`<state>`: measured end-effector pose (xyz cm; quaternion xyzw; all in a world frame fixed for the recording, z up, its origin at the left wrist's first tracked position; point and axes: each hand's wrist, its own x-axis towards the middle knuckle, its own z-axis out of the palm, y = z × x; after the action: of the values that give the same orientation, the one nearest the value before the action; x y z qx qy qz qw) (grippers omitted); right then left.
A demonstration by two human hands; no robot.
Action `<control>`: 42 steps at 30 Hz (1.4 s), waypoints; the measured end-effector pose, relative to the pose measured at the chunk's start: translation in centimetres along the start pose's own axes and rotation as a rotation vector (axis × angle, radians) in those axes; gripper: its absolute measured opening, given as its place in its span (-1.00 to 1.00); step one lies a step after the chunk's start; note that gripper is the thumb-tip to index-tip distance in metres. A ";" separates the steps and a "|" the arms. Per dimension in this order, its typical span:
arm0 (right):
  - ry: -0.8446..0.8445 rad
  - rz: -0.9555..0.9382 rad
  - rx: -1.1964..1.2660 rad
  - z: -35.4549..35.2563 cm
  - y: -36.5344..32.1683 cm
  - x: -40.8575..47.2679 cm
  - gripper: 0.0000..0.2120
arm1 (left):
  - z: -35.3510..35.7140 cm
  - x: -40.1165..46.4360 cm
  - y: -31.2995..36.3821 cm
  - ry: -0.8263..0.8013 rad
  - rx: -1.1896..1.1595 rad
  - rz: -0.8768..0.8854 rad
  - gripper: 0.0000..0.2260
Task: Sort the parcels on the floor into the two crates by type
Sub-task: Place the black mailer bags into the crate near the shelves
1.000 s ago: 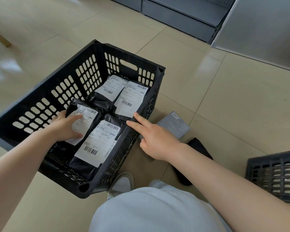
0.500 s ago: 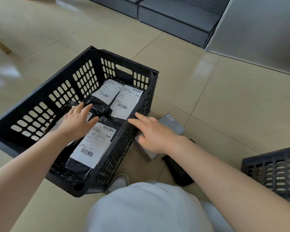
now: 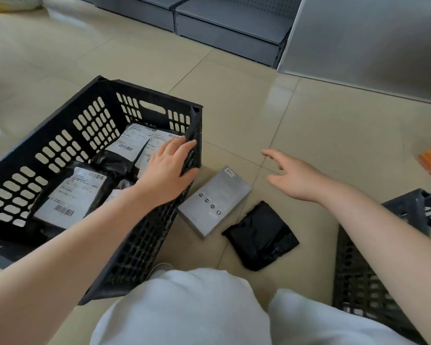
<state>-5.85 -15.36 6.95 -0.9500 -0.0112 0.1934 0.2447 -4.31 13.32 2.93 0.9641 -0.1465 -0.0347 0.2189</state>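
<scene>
You had glossy, smooth floor tiles (image 3: 334, 145) under you, throwing back the light. The crate (image 3: 60, 125) by your left arm was matt black perforated plastic, and the bags (image 3: 110, 160) in it were shiny, crinkled black plastic film with white paper labels (image 3: 72, 195). The grey box (image 3: 214, 197) looked matt (card, probably). The loose black bag (image 3: 261, 235) on the tiles was wrinkled and glossy.

My left hand (image 3: 168, 171) lies flat, fingers straight; my right hand (image 3: 292, 176) hovers beside it, fingers loosely spread.
</scene>
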 end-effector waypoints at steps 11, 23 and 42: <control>-0.052 0.348 0.263 7.0 12.3 -2.3 -0.45 | 11.7 -1.3 2.7 -0.414 -0.029 -0.024 -0.50; -0.100 0.655 0.722 17.5 17.1 -2.6 -0.62 | 18.1 -0.6 3.2 -0.663 -0.172 -0.182 -0.60; 0.146 1.094 1.391 25.8 18.4 -1.1 -0.85 | 24.6 -0.9 7.2 -0.875 -0.053 -0.115 -0.34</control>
<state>-17.90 -19.78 -22.08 -0.4685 0.5803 0.1852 0.6399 -10.32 -2.73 -16.14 0.8593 -0.1707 -0.4553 0.1586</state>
